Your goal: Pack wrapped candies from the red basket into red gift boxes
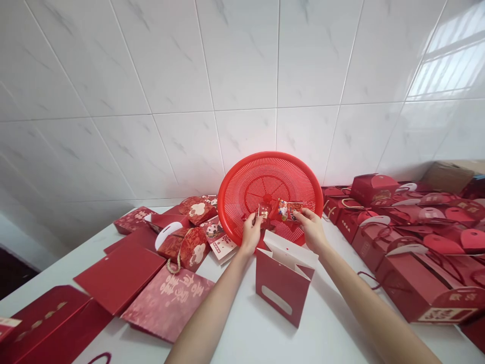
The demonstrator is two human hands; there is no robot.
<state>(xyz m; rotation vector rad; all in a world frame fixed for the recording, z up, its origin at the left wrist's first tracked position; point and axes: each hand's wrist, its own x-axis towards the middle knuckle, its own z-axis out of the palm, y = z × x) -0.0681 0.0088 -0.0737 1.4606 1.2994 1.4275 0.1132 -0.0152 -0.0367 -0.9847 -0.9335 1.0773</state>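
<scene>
My left hand (250, 232) is closed on a small red candy packet (264, 211) above the near side of a red plastic strainer basket (227, 197). Pinched in my right hand (311, 227) is a red snack packet (290, 210) with a colourful print, held level with the other packet. The basket leans tilted against the tiled wall, its mesh inside facing me; a few red pieces seem to lie at its bottom, partly hidden by my hands. Between my forearms a red paper gift bag (281, 285) stands upright with its white-lined mouth open.
Several red gift boxes (420, 283) with cord handles crowd the right side. On the left lie flat red bags (121, 273), a pink-red bag (170, 298) and patterned boxes (185, 247). A cardboard box (450, 174) sits at the far right, against the tiled wall (242, 60).
</scene>
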